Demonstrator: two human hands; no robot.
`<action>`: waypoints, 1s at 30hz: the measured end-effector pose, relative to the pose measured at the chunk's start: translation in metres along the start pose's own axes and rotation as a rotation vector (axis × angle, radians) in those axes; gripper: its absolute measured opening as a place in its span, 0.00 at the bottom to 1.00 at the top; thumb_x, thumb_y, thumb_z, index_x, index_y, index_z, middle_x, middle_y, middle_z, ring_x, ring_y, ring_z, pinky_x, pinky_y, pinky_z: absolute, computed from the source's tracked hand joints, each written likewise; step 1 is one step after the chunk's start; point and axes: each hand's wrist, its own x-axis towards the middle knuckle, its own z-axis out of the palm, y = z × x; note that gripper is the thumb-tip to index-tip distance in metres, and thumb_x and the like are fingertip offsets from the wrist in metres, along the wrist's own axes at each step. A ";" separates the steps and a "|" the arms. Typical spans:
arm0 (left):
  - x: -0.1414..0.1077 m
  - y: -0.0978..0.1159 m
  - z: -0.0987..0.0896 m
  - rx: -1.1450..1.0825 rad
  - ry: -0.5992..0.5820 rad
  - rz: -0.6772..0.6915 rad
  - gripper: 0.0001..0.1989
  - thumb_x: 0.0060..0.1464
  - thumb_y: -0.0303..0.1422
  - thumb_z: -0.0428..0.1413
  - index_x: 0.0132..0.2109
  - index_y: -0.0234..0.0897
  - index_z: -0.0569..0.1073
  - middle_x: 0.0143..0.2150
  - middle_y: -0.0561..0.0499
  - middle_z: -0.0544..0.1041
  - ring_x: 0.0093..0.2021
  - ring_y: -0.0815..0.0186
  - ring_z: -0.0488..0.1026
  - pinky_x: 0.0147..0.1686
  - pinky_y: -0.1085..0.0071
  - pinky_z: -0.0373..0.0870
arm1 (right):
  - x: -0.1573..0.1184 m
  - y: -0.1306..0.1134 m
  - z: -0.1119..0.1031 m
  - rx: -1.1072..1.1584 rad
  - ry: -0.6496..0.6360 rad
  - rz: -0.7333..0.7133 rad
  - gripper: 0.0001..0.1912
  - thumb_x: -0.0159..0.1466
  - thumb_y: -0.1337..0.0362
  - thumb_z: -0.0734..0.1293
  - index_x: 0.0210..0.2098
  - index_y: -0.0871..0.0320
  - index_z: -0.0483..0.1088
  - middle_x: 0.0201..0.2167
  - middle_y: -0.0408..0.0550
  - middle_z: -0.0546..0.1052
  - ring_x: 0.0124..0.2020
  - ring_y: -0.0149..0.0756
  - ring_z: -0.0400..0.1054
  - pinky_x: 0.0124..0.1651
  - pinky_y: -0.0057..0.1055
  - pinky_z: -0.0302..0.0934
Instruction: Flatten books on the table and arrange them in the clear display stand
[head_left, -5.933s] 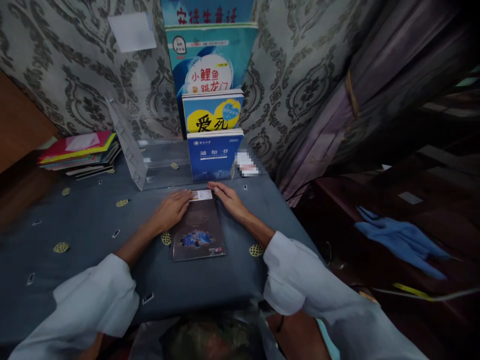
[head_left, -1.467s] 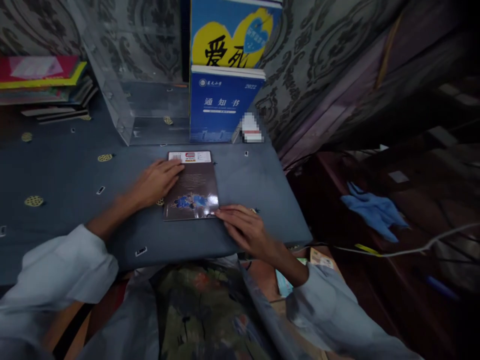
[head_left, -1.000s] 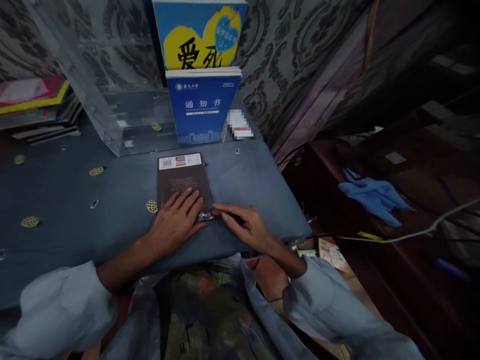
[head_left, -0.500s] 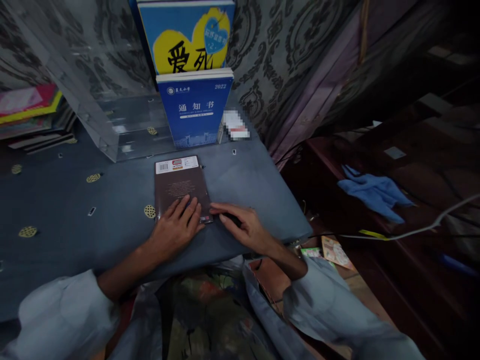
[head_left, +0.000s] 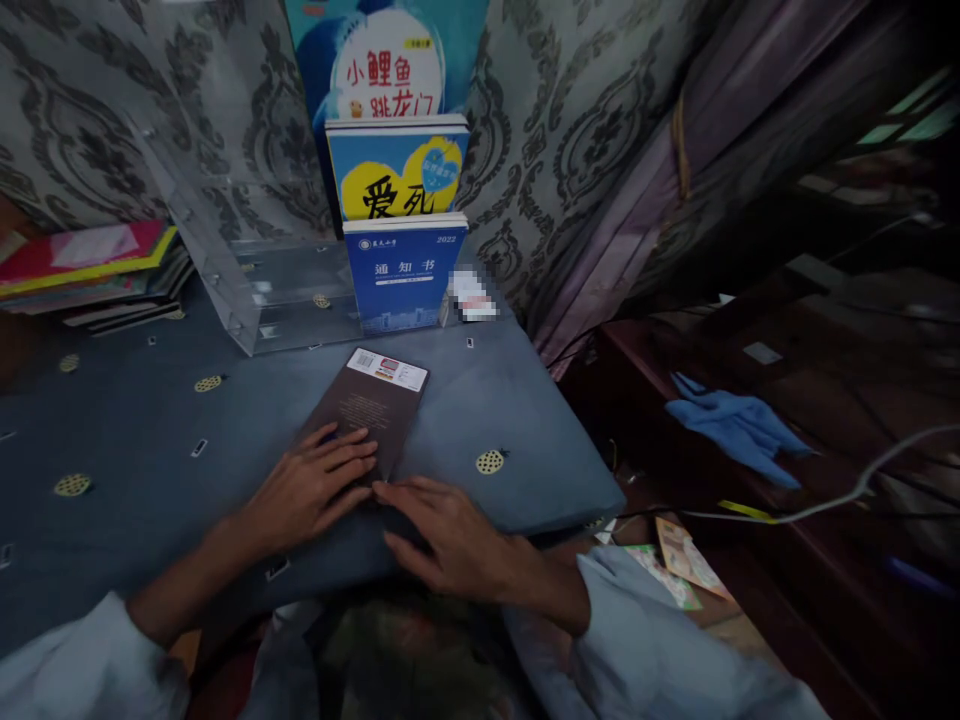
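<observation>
Patterned wallpaper [head_left: 577, 100] backs the work area, with a mauve curtain [head_left: 600, 260] tied at the right. I view a table [head_left: 457, 420] covered in blue-grey cloth printed with pineapples. Clear rack [head_left: 206, 260]: stands at the rear of the table. Its right side carries, front to back, a blue booklet [head_left: 405, 275], a book with a yellow heart [head_left: 375, 180] and a teal book [head_left: 454, 60], stepped upward. Stack of folders and books [head_left: 97, 260]: lies left of the rack.

Brown book [head_left: 375, 410]: rests on the table in front of the rack, set at an angle, far end toward the right. A white barcode label [head_left: 386, 368] crosses that far end. Left hand [head_left: 311, 490]: laid over the near part of the cover, fingers extended, grasping nothing. Right hand [head_left: 442, 540]: fingertips at the near right corner, thumb apart from the index finger; I cannot tell whether the corner is pinched.
</observation>
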 end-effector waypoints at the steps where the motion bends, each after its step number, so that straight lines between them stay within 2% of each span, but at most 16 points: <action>1: -0.003 -0.007 -0.004 -0.041 -0.013 -0.024 0.16 0.68 0.36 0.50 0.56 0.41 0.77 0.57 0.45 0.80 0.63 0.58 0.72 0.67 0.50 0.62 | 0.006 -0.003 0.002 -0.008 -0.045 0.012 0.27 0.70 0.62 0.64 0.66 0.62 0.60 0.53 0.60 0.79 0.56 0.44 0.73 0.58 0.42 0.69; 4: -0.008 -0.032 -0.012 -0.125 -0.027 -0.110 0.16 0.68 0.36 0.48 0.53 0.42 0.78 0.57 0.45 0.80 0.64 0.56 0.72 0.68 0.46 0.58 | 0.029 -0.007 0.008 0.002 -0.164 -0.045 0.31 0.70 0.62 0.64 0.70 0.61 0.55 0.61 0.60 0.73 0.63 0.42 0.67 0.64 0.39 0.64; 8: -0.005 -0.065 -0.020 -0.163 -0.016 -0.255 0.19 0.68 0.42 0.46 0.50 0.42 0.79 0.56 0.45 0.81 0.62 0.54 0.74 0.67 0.44 0.58 | 0.067 -0.006 0.021 -0.107 -0.277 -0.187 0.31 0.69 0.63 0.67 0.68 0.62 0.58 0.70 0.60 0.63 0.72 0.41 0.55 0.71 0.37 0.54; 10: -0.001 -0.075 -0.024 -0.161 -0.001 -0.304 0.21 0.68 0.45 0.45 0.50 0.41 0.79 0.54 0.45 0.81 0.59 0.54 0.76 0.65 0.47 0.62 | 0.083 -0.004 0.026 -0.170 -0.307 -0.240 0.28 0.68 0.64 0.67 0.66 0.62 0.62 0.68 0.59 0.66 0.71 0.41 0.56 0.72 0.36 0.53; 12: 0.004 -0.079 -0.026 -0.137 0.005 -0.316 0.21 0.68 0.45 0.44 0.50 0.41 0.79 0.53 0.45 0.82 0.56 0.54 0.77 0.61 0.51 0.68 | 0.093 0.001 0.026 -0.162 -0.308 -0.282 0.24 0.70 0.64 0.66 0.64 0.62 0.65 0.64 0.57 0.71 0.67 0.39 0.62 0.69 0.35 0.57; 14: 0.010 -0.079 -0.026 -0.078 0.005 -0.301 0.21 0.69 0.44 0.44 0.48 0.41 0.79 0.50 0.45 0.83 0.53 0.55 0.79 0.56 0.55 0.73 | 0.098 0.011 0.021 -0.100 -0.252 -0.276 0.19 0.72 0.65 0.63 0.61 0.61 0.68 0.58 0.55 0.77 0.61 0.37 0.70 0.65 0.34 0.63; 17: 0.024 -0.077 -0.020 0.035 0.008 -0.258 0.20 0.68 0.40 0.44 0.48 0.40 0.78 0.47 0.44 0.82 0.48 0.56 0.79 0.53 0.56 0.74 | 0.101 0.039 0.004 -0.038 -0.015 -0.154 0.16 0.73 0.67 0.61 0.57 0.60 0.72 0.51 0.54 0.81 0.54 0.36 0.75 0.59 0.35 0.68; 19: 0.039 -0.077 -0.013 0.072 0.008 -0.228 0.19 0.68 0.39 0.44 0.52 0.38 0.77 0.52 0.42 0.81 0.52 0.56 0.77 0.57 0.54 0.72 | 0.102 0.064 -0.009 -0.042 0.201 -0.048 0.16 0.72 0.68 0.60 0.55 0.60 0.73 0.50 0.55 0.81 0.53 0.38 0.75 0.58 0.38 0.68; 22: 0.067 -0.082 0.000 0.074 -0.019 -0.209 0.21 0.69 0.38 0.43 0.59 0.36 0.72 0.62 0.40 0.75 0.62 0.55 0.71 0.61 0.52 0.67 | 0.103 0.098 -0.023 -0.030 0.412 0.119 0.17 0.71 0.68 0.59 0.55 0.60 0.73 0.52 0.56 0.80 0.54 0.41 0.75 0.58 0.41 0.68; 24: 0.087 -0.086 0.007 0.084 -0.045 -0.211 0.22 0.70 0.38 0.42 0.63 0.34 0.69 0.66 0.39 0.71 0.65 0.54 0.69 0.61 0.52 0.66 | 0.103 0.114 -0.026 0.016 0.474 0.225 0.18 0.71 0.68 0.58 0.55 0.60 0.73 0.50 0.56 0.81 0.50 0.41 0.77 0.55 0.41 0.70; 26: 0.103 -0.091 0.013 0.107 -0.068 -0.216 0.23 0.71 0.38 0.41 0.64 0.33 0.68 0.67 0.37 0.70 0.65 0.54 0.68 0.60 0.52 0.66 | 0.102 0.122 -0.025 0.082 0.483 0.298 0.18 0.71 0.67 0.57 0.56 0.61 0.72 0.48 0.55 0.82 0.45 0.39 0.79 0.51 0.39 0.72; 30: 0.118 -0.097 0.022 0.149 -0.058 -0.247 0.22 0.71 0.39 0.43 0.62 0.35 0.70 0.65 0.38 0.72 0.63 0.54 0.70 0.58 0.55 0.65 | 0.102 0.126 -0.020 0.154 0.479 0.327 0.17 0.73 0.65 0.57 0.55 0.57 0.71 0.47 0.52 0.83 0.43 0.37 0.80 0.49 0.36 0.72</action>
